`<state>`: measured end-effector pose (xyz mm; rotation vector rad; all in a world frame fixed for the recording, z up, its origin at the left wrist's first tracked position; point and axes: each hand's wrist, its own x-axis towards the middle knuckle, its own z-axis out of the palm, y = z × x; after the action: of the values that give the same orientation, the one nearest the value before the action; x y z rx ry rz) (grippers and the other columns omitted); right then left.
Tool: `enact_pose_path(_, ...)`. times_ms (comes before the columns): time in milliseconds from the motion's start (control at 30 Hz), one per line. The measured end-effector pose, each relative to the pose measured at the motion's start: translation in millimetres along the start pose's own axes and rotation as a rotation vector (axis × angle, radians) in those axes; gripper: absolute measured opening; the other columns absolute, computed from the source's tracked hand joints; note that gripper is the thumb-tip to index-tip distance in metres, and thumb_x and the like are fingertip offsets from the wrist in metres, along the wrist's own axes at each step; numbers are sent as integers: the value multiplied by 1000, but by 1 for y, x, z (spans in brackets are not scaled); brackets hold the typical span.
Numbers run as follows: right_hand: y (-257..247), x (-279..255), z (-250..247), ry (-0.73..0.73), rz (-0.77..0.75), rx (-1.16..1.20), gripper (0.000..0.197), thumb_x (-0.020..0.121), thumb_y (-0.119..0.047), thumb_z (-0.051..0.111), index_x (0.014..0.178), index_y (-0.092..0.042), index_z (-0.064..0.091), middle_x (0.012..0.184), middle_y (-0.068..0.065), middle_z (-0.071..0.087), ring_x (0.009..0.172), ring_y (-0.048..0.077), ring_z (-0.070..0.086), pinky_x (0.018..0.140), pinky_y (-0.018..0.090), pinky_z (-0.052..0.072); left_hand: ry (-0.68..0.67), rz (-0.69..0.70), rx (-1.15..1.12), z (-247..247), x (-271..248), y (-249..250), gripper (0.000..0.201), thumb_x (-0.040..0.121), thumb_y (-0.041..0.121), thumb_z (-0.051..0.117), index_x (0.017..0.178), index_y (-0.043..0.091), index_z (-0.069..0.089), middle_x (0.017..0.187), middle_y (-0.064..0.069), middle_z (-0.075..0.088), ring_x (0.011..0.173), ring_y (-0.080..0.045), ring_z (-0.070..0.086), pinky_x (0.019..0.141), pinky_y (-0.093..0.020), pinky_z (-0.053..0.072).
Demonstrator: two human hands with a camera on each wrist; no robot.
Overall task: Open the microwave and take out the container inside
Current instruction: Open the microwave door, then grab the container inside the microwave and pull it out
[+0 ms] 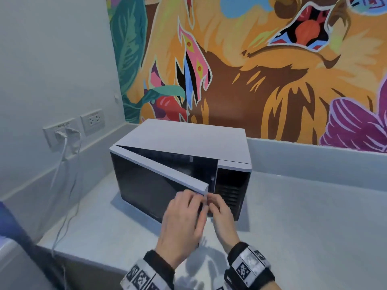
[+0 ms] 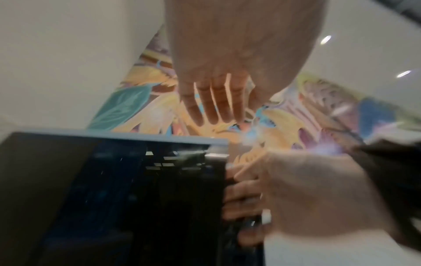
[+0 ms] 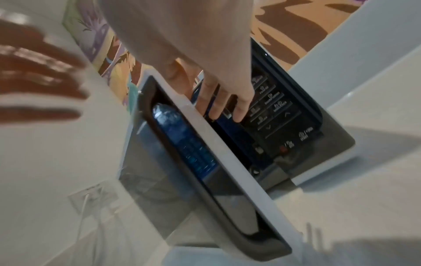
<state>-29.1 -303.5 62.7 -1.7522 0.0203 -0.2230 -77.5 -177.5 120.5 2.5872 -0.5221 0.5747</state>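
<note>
Here the white microwave (image 1: pixel 184 141) sits on the pale tabletop (image 1: pixel 314 227), turned at an angle, its back corner close to the mural wall (image 1: pixel 272 59) and the raised ledge behind it. Its door (image 1: pixel 150 185), hinged at the left, stands partly ajar, so a wedge-shaped gap shows between the door's free right edge and the dark control panel (image 3: pixel 280 122).

The right hand (image 1: pixel 219 214) reaches to that free edge; in the left wrist view its fingers (image 2: pixel 241 198) curl round the door's edge from behind, gripping it. The left hand (image 1: pixel 184 222) is at the outer face of the door near the same edge, with its fingers (image 2: pixel 216 100) straight and slightly apart; whether they touch the door I cannot tell, since the frames are blurred there.

The container cannot be made out: the cavity behind the door is dark and mostly hidden. In the right wrist view only bluish reflections show in the door's inner window.

To the microwave's right and front the tabletop lies open. At the left, wall sockets (image 1: pixel 92 120) hold plugs, and white cables (image 1: pixel 62 185) hang down past the tabletop's left edge, well apart from the door.
</note>
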Motion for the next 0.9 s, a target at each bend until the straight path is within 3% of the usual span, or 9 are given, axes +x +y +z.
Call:
enact_pose_path(33, 0, -10, -1, -31, 7, 32, 29, 94, -11, 43, 101, -27, 65, 109, 0, 65, 105, 12, 60, 92, 27, 48, 29, 27, 59, 1, 9, 10, 26, 89, 33, 42, 104, 22, 60, 101, 7, 63, 95, -12, 58, 80, -27, 53)
enact_pose_path(100, 3, -22, -3, -55, 7, 76, 27, 94, -13, 44, 96, -29, 66, 106, -2, 65, 103, 8, 59, 87, 22, 46, -50, -47, 230, -4, 16, 28, 41, 86, 36, 38, 112, 13, 61, 112, -5, 67, 107, -23, 61, 92, -36, 54)
enact_pose_path(200, 16, -23, -2, -89, 21, -4, 30, 94, -9, 43, 103, -25, 66, 109, -1, 62, 104, 4, 57, 93, 23, 46, -247, -248, 475, -4, 7, 30, 56, 94, 43, 29, 131, 3, 42, 135, -23, 48, 127, -39, 41, 111, -47, 34)
enact_pose_path(300, 29, -19, 7, -167, 43, -56, 32, 93, -6, 42, 100, -27, 65, 109, -2, 59, 106, 0, 55, 91, 18, 42, -229, -398, 598, -17, -15, 14, 73, 93, 53, 24, 144, 0, 23, 153, -28, 23, 142, -44, 17, 120, -50, 16)
enact_pose_path(467, 41, -7, 34, -233, 114, -59, 30, 91, -6, 43, 106, -17, 66, 114, 6, 59, 104, 11, 56, 84, 18, 41, -72, -721, 568, -44, -48, -28, 80, 84, 55, 45, 145, 5, 30, 150, -28, 32, 137, -50, 26, 113, -55, 25)
enact_pose_path(533, 40, -1, 45, -261, 148, -59, 30, 91, -7, 42, 107, -17, 65, 117, 6, 59, 107, 14, 55, 86, 21, 39, -1, -760, 549, -52, -55, -54, 80, 76, 43, 64, 137, -2, 41, 140, -36, 40, 125, -57, 33, 104, -62, 26)
enact_pose_path(600, 40, 7, 53, -281, 175, -53, 29, 91, -9, 42, 106, -19, 65, 119, 6, 59, 109, 15, 55, 88, 23, 38, 95, -803, 542, -56, -58, -84, 77, 72, 31, 72, 132, -8, 43, 135, -39, 40, 120, -58, 33, 101, -66, 23)
enact_pose_path(833, 36, 48, 64, -252, 269, -16, 25, 92, -9, 41, 104, -22, 59, 113, 3, 60, 109, 20, 55, 93, 34, 46, 242, -901, 527, -61, -55, -145, 65, 77, 22, 68, 130, -7, 44, 140, -41, 29, 130, -62, 18, 101, -81, 12)
enact_pose_path(900, 37, 65, 66, -198, 338, 38, 26, 92, -8, 41, 107, -19, 58, 103, 4, 58, 92, 18, 55, 76, 29, 48, 269, -895, 518, -53, -48, -152, 63, 81, 29, 53, 133, -4, 41, 144, -41, 25, 136, -60, 13, 102, -82, 8)
